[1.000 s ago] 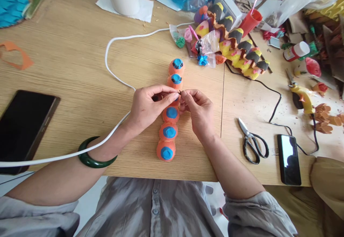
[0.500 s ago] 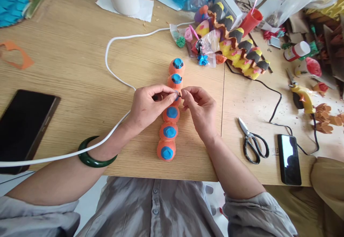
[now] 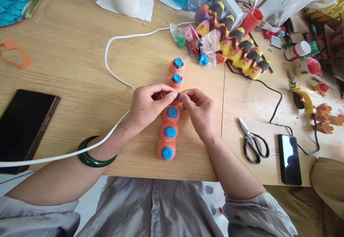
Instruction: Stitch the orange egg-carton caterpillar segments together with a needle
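Note:
An orange row of rounded bumps [image 3: 168, 142] lies lengthwise on the table, each visible bump capped with a flat blue disc. The two farthest blue discs [image 3: 178, 63] carry small black marks. Over the third bump, my left hand [image 3: 153, 102] is closed in a pinch of thumb and forefinger. My right hand [image 3: 198, 110] pinches from the other side, its fingertips almost meeting the left ones. Between them shows a tiny black piece [image 3: 177, 94], mostly covered by the fingers. The third disc is largely hidden.
Scissors [image 3: 251, 142] and a phone [image 3: 290, 160] lie to the right; a dark tablet-like device [image 3: 25, 129] lies left. A white cable [image 3: 107, 52] crosses my left forearm. Painted egg-carton strips [image 3: 239, 51], small bags [image 3: 208, 45] and a yellow glue gun [image 3: 305, 97] lie farther off.
My right hand has shifted slightly left, bringing its fingertips against the black piece, which now shows less. My left hand stays nearly in place.

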A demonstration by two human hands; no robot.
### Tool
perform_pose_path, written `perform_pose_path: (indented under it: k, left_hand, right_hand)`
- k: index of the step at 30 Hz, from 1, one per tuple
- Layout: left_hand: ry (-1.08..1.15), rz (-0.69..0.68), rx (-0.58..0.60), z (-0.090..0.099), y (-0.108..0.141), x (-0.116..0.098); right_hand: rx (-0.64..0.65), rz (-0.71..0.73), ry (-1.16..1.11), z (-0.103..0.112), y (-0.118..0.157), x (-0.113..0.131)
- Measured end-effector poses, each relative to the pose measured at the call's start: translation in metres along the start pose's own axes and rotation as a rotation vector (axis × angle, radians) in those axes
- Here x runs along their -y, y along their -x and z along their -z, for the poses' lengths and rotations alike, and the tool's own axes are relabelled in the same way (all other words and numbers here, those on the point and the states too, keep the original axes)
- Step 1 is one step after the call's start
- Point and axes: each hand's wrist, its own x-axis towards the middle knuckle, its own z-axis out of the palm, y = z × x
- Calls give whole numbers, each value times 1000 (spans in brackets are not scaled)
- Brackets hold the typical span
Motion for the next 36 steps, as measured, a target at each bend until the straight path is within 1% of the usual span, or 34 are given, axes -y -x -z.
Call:
perform_pose_path:
  k: [3, 7, 13, 19, 23, 27, 36]
  left_hand:
    - [5, -5, 0, 0, 0, 1]
    - [-5, -18, -5, 0, 0, 1]
    - [-25, -5, -7, 0, 0, 0]
    - [-2, -11, -31, 1, 0, -1]
    - [15, -1, -6, 0, 0, 0]
    - [14, -7, 5, 0, 0, 1]
    - [-47, -30, -15, 0, 0, 1]
  right_hand:
    - [-1, -26, -27, 0, 0, 1]
    - [-17, -25, -21, 0, 0, 2]
    - [24, -50, -37, 0, 0, 1]
    - [-4, -75, -83, -1, -1, -1]
    - [-9, -96, -94, -1, -2, -3]
    - [10, -97, -101, -1, -1, -3]
    - [8, -79, -69, -1, 0, -1]
